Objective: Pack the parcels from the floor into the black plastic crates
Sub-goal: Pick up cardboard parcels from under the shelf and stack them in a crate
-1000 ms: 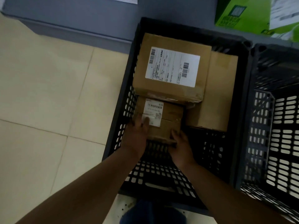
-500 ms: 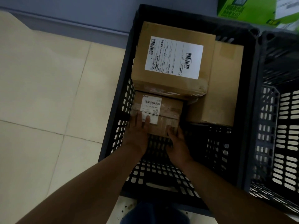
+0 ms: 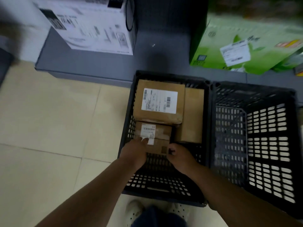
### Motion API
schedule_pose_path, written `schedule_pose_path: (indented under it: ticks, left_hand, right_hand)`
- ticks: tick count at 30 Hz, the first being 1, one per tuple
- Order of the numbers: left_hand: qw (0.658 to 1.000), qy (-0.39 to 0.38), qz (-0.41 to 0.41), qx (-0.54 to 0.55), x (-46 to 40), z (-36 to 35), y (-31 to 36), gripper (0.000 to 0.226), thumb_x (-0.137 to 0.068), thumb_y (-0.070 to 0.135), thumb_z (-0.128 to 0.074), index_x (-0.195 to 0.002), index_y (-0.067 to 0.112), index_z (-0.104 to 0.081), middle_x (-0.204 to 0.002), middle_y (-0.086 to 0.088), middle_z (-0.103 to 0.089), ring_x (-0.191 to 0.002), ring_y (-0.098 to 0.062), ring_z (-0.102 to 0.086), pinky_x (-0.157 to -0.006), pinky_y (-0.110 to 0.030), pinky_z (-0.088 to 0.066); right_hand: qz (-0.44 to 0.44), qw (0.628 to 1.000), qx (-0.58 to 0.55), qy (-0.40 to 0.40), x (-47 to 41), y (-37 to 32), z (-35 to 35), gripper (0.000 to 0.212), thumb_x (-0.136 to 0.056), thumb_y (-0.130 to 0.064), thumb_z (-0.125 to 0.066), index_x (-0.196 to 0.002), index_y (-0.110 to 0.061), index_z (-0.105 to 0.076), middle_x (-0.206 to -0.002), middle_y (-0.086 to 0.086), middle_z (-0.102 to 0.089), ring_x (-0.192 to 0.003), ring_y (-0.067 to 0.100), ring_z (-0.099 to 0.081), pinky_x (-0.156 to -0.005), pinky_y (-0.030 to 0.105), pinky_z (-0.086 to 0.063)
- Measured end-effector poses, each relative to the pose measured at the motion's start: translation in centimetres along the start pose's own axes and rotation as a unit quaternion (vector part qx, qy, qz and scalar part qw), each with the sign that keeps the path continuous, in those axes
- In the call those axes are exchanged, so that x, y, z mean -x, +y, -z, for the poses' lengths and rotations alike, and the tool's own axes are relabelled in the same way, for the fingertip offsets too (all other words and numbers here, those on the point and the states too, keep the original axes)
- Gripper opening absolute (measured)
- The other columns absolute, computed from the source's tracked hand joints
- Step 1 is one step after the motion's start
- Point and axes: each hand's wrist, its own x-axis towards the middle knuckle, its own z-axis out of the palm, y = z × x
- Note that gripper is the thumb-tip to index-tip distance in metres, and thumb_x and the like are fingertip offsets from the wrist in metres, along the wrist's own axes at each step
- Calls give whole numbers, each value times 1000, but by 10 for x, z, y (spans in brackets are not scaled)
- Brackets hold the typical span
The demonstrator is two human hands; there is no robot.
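Beige tiled floor (image 3: 49, 122); grey platform (image 3: 101, 66) behind carries a white printed carton (image 3: 91, 25) and a green carton (image 3: 246, 46), both blurred. Left black crate (image 3: 164, 182) holds three parcels: large labelled box (image 3: 159, 102), plain box (image 3: 191, 115), small labelled parcel (image 3: 153, 136). Left hand (image 3: 135, 153) rests fingers on the small parcel; right hand (image 3: 178, 155) curls at its corner, grip unclear. Right black crate (image 3: 262, 145), cut off.

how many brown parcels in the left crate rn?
3. Large labelled box at the far end, plain box to its right, small box nearest, under both hands. More may sit hidden underneath.
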Motion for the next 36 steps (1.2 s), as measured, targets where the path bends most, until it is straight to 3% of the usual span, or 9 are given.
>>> schedule_pose_path:
  ticks: [4, 8, 10, 15, 19, 23, 29, 33, 36]
  left_hand:
    - [999, 7, -45, -16, 46, 71, 26, 41, -98, 24, -38, -139, 21, -39, -137, -5, -48, -120, -21, -49, -101, -34, -42]
    - [994, 33, -94, -47, 93, 141, 48, 38, -97, 24, -41, -134, 24, -45, -131, -1, -52, -115, -17, -52, -94, -28, -44]
    - [993, 56, -99, -41, 117, 172, 60, 37, -96, 23, -41, -133, 26, -47, -127, 0, -56, -111, -16, -54, -88, -24, -43]
    - [987, 83, -130, -35, 175, 233, 85, 37, -96, 21, -39, -130, 27, -52, -122, 2, -60, -104, -12, -58, -84, -20, -46]
    - [982, 83, -163, -56, 224, 271, 117, 33, -99, 21, -37, -128, 21, -53, -128, -3, -58, -109, -15, -55, -90, -24, -45]
    - [980, 84, -177, -43, 272, 296, 151, 43, -99, 23, -41, -141, 24, -41, -145, -1, -43, -127, -18, -45, -100, -22, -34]
    - [961, 81, -260, -51, 329, 314, 211, 40, -97, 18, -44, -137, 20, -47, -137, -1, -52, -122, -17, -51, -94, -20, -37]
    - [953, 44, -294, -51, 356, 305, 256, 40, -98, 17, -43, -138, 19, -46, -136, -3, -53, -119, -20, -53, -98, -31, -43]
    - [948, 24, -313, -57, 370, 291, 296, 40, -98, 19, -43, -138, 20, -46, -130, -2, -57, -113, -19, -56, -94, -33, -46]
  right_hand:
    - [3, 1000, 13, -2, 55, -50, 52, 31, -97, -18, -50, -125, -5, -53, -124, 12, -57, -110, 25, -56, -84, 27, -46]
    - [11, 998, 62, 8, 118, -93, 105, 41, -97, -25, -50, -134, -9, -46, -133, 11, -51, -117, 24, -51, -83, 20, -41]
    - [9, 997, 71, 23, 151, -110, 130, 40, -98, -22, -48, -135, -8, -45, -134, 12, -51, -119, 24, -50, -90, 22, -41]
    - [10, 995, 78, 62, 237, -138, 173, 33, -96, -19, -51, -127, -9, -54, -124, 6, -56, -116, 22, -54, -87, 19, -41]
    - [-10, 993, 28, 112, 306, -156, 194, 29, -92, -22, -56, -120, -15, -58, -103, -1, -58, -96, 14, -56, -77, 19, -43]
    - [-15, 987, -15, 157, 379, -164, 204, 29, -91, -16, -58, -120, -11, -58, -101, 4, -60, -94, 16, -57, -84, 25, -46]
    - [-38, 967, -75, 241, 492, -149, 213, 17, -89, -10, -60, -107, -11, -59, -102, 14, -61, -96, 24, -58, -89, 34, -46]
    - [-88, 959, -27, 268, 561, -121, 218, 33, -91, -24, -57, -123, -13, -58, -124, 8, -59, -115, 22, -53, -94, 23, -40]
    - [-126, 946, -43, 297, 607, -88, 223, 35, -93, -25, -56, -126, -14, -55, -121, 7, -60, -113, 20, -54, -88, 20, -39]
